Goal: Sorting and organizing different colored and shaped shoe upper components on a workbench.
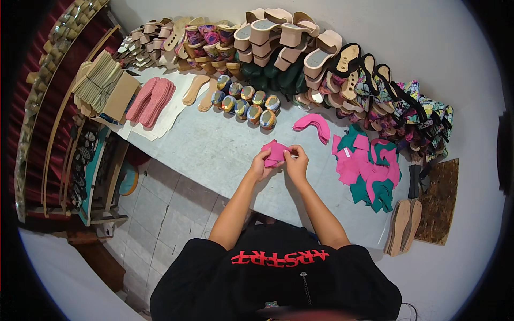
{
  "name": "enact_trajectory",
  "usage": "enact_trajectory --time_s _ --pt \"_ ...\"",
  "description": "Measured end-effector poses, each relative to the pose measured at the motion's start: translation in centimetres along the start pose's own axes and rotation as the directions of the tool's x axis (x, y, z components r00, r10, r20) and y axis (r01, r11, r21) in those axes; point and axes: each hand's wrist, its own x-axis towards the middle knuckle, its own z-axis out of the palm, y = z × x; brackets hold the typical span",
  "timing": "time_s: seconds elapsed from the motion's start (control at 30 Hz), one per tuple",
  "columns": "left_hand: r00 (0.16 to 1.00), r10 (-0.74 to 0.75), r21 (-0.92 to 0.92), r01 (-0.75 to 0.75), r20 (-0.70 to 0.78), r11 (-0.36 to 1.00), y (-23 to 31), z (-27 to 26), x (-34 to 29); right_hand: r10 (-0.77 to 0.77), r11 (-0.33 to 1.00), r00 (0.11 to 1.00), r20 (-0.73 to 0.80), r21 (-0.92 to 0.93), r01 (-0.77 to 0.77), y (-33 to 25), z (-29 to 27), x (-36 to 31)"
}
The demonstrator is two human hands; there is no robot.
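Over the middle of the table, both of my hands hold a small bunch of bright pink cut pieces (276, 153), fabric or thin sheet material. My left hand (260, 165) grips the bunch from its left and lower side. At its right edge my right hand (296, 161) has its thumb and fingers closed on the pieces. Just beyond lies a stack of curved pink strips (315, 125). To the right a loose heap of pink pieces (350, 168) overlaps dark green pieces (381, 196).
Several rolled multicoloured bands (241, 109) stand behind my hands. Rows of heeled sandals (265, 32) line the wall. Pink-red insoles (152, 101) and tan soles (196, 89) lie at left. Wooden soles (402, 227) and a brown board (438, 200) are at the right edge.
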Motion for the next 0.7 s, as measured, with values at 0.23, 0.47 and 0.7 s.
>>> enact_trajectory --time_s 0.23,0.47,0.7 --pt "1.000 0.019 -0.139 -0.021 -0.018 0.990 2.3 -1.2 0.0 0.163 0.948 0.979 0.119 0.255 -0.189 0.7 1.2 1.7" --pt "0.993 0.064 -0.046 -0.068 -0.096 0.997 3.0 -3.9 0.3 0.187 0.911 0.970 0.152 0.342 -0.229 1.0 1.6 2.5" --pt "0.980 0.135 0.049 -0.129 -0.147 0.990 5.3 -6.8 -0.7 0.184 0.980 0.968 0.173 0.046 -0.194 3.4 2.7 4.7"
